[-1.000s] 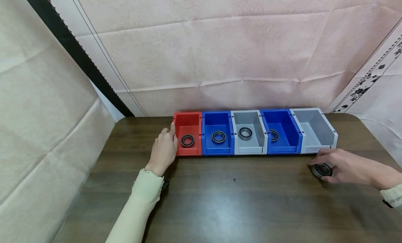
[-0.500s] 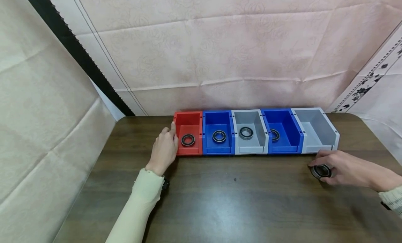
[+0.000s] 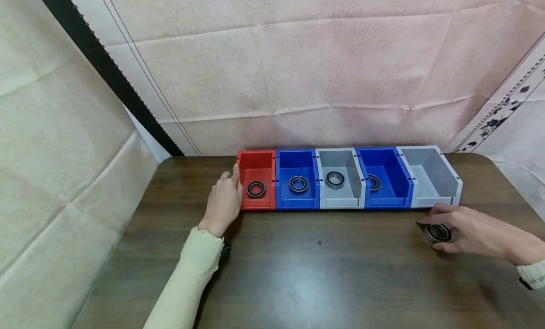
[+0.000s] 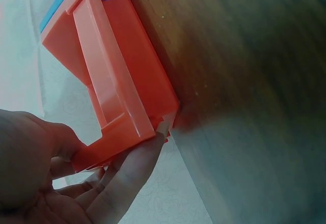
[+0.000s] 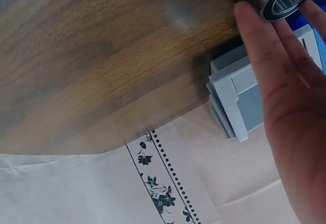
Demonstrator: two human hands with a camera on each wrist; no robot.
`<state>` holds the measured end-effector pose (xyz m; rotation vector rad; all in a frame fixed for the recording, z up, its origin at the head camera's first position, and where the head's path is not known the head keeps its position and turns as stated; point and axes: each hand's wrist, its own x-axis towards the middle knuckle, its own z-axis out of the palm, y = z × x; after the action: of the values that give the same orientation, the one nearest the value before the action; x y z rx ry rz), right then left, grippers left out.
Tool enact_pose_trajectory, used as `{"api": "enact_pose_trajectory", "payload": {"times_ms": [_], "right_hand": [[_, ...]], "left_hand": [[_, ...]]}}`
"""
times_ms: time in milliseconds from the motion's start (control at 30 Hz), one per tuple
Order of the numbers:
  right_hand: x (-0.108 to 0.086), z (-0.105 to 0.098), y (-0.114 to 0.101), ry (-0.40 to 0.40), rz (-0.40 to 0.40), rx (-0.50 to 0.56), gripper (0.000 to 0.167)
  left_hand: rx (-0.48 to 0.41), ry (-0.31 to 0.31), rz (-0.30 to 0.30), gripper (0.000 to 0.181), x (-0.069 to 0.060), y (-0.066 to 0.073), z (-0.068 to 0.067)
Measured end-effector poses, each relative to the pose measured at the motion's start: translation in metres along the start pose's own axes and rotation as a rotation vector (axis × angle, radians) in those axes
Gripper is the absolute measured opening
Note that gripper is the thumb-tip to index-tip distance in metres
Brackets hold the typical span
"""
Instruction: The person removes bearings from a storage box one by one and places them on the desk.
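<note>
Silvery metal with a dark face, the held bearing (image 3: 431,233) is at the right of the head frame, just below the end grey bin (image 3: 430,177). The right hand (image 3: 472,232) pinches it, thumb and fingers narrowed round its outer edge; whether it touches the brown table (image 3: 319,267) I cannot tell. It looks rigid and probably feels heavy for its size. The smooth outer ring may be slick, so a firm hold on opposite sides, clear of the dark face, seems best; an off-centre pinch could let it tip.

Near mid-frame, the left hand (image 3: 222,199) rests against the outer left side of the red bin (image 3: 257,167), forefinger straight along the wall. That bin looks like light, stiff plastic, best steadied by its side. 4 more bearings (image 3: 256,195) lie 1 each in the red bin, left blue bin (image 3: 297,164), middle grey bin (image 3: 336,160) and right blue bin (image 3: 385,177).
</note>
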<state>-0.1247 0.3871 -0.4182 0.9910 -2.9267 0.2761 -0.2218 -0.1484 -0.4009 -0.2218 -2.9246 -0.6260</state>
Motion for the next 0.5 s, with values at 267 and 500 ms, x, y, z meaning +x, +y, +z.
{"api": "enact_pose_trajectory", "payload": {"times_ms": [267,500], "right_hand": [[0.002,-0.01,0.002,0.351,0.31,0.038,0.014],[0.0,-0.012,0.025,0.525,0.687,0.114,0.021]], "left_hand": [[0.002,0.026,0.028,0.055,0.001,-0.001,0.001],[-0.006,0.018,0.023,0.057,0.0,-0.002,0.002]]}}
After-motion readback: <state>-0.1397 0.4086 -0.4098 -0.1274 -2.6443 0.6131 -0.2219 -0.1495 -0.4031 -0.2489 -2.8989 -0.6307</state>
